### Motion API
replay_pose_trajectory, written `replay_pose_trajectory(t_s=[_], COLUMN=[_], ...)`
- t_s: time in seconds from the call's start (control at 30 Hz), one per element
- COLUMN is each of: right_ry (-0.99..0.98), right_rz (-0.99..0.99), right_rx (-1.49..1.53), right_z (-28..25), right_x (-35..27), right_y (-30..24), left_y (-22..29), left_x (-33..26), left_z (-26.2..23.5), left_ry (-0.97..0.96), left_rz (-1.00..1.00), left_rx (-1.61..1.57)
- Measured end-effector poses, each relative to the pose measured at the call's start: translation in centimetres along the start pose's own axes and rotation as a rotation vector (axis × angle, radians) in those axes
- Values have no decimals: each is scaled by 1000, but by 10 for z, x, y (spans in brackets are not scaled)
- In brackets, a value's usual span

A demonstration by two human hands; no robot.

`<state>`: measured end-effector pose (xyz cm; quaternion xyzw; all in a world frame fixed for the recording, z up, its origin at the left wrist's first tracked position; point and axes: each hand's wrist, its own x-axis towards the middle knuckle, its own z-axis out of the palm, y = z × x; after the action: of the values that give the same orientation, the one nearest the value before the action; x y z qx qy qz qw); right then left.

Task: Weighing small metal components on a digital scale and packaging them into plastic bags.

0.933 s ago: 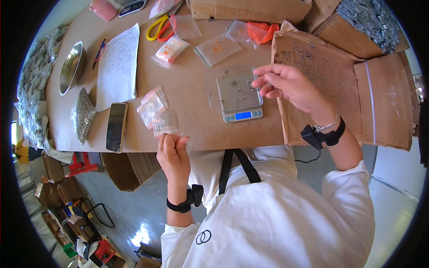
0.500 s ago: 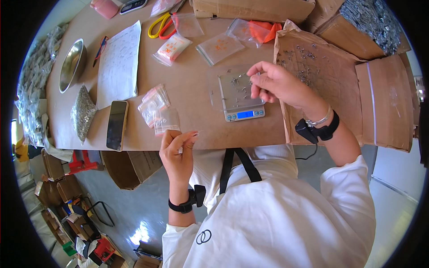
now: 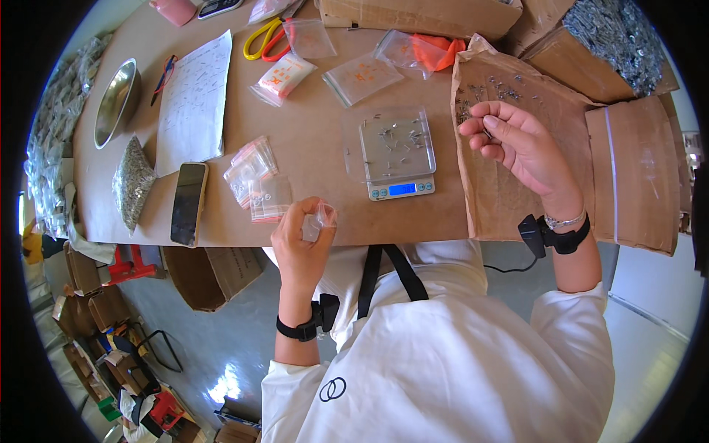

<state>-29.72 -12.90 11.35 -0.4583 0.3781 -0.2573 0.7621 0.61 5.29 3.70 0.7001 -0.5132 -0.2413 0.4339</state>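
Pinched in the fingers of my left hand is a small clear plastic bag, just over the table's near edge. My right hand is raised over the near-left part of an opened cardboard box, its fingers curled together. Dark bits of metal, seemingly small screws, show between those fingers. Several similar small screws lie scattered on the clear tray of a digital scale, between my two hands. More loose screws lie inside the box. Beside my left hand are stacked small zip bags.
A phone, a bag of metal pieces, a written sheet and a steel bowl lie left. Scissors and plastic bags are farther back. A carton of metal parts stands far right.
My right hand has moved right, from over the scale's tray to over the cardboard box. My left hand has shifted slightly right and up, and the clear bag shows more fully in its fingers.
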Motion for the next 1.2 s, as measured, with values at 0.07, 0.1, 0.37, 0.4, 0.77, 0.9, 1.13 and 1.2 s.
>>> replay_pose_trajectory(t_s=[0.07,0.1,0.37,0.4,0.77,0.9,1.13,1.2], right_ry=[10,5,-33,-25,317,370,-225,-246], right_rz=[-7,11,27,25,-141,-616,-835,-817], right_rx=[-35,-36,-178,-269,-1166,-1627,-1182,-1180], right_z=[3,4,16,20,-36,8,138,141], right_x=[-1,0,13,15,54,39,7,7], right_y=[0,1,9,8,37,40,66,79], left_y=[0,0,1,0,-9,-6,16,17], left_x=[2,2,-1,-1,-3,-1,-5,-9], left_z=[1,2,3,3,8,11,22,24], left_ry=[-29,-28,-70,-69,-96,-74,-25,-34], left_rz=[-19,-19,-103,-104,-124,-168,-35,17], left_rx=[-49,-48,-182,-182,-383,-330,37,29])
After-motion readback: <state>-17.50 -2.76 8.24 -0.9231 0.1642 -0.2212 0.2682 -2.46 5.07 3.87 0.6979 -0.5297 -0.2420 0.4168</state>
